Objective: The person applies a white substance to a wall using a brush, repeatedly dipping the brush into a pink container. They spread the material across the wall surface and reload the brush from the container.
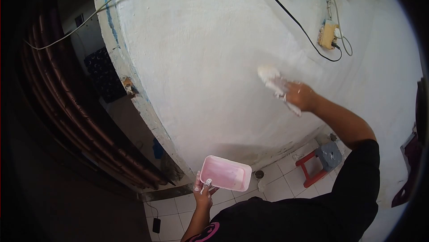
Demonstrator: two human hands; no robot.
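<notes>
My right hand [300, 96] is closed round the handle of a paint brush [270, 75], whose pale bristles are against the white wall [201, 54]. The brush is smeared with white and slightly blurred. Low in the view, my left hand [204, 193] grips the near left edge of a pink tray [225, 173], with its white-smeared thumb over the rim. Inside the tray, a thin whitish film covers parts of the pink bottom.
A yellowish socket box [327, 35] with cables hangs at upper right. A red and grey stool [329, 156] and a small cup [259, 174] stand on the tiles. Brown curtains [67, 94] hang by the doorway at left; a phone [156, 225] lies below.
</notes>
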